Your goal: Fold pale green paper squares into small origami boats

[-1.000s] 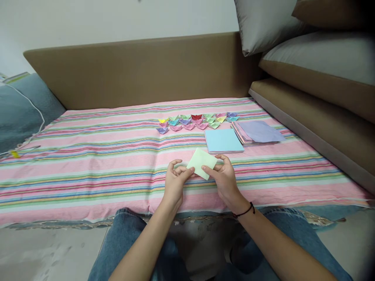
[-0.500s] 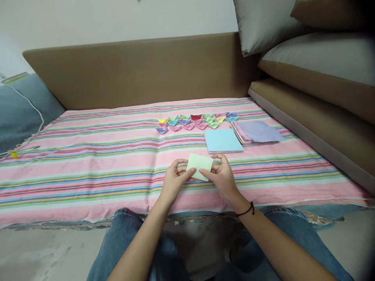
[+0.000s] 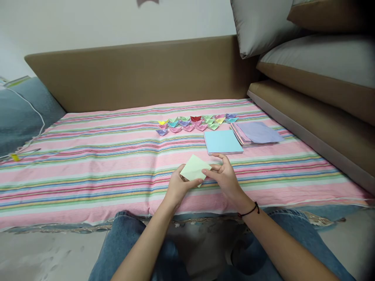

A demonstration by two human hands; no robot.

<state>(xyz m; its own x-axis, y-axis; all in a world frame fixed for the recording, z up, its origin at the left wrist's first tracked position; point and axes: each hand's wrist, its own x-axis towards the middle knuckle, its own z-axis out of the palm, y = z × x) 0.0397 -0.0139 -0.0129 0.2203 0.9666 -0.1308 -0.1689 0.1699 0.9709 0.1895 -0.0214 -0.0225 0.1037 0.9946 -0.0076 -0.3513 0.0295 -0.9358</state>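
Note:
Between my hands is a folded sheet of pale green paper (image 3: 194, 167), tilted so that one corner points away from me. My left hand (image 3: 179, 186) grips its lower left side, with the thumb on top and the fingers underneath. On the right edge, my right hand (image 3: 224, 175) pinches the paper between thumb and fingers. Just beyond my hands lies a stack of square paper with a light blue sheet (image 3: 223, 141) on top. Several small folded paper boats (image 3: 195, 118) in many colours stand in rows farther back.
A striped cloth (image 3: 96, 164) covers the seat. Beside the blue stack lies a looser pile of paper with a lilac sheet (image 3: 259, 132) on top. Grey and brown cushions (image 3: 319, 62) are piled at the right. A white cable (image 3: 38, 113) runs along the left.
The green paper has turned into a diamond position and shifted slightly left. My left thumb has moved down to its lower edge; my right hand still pinches the right side.

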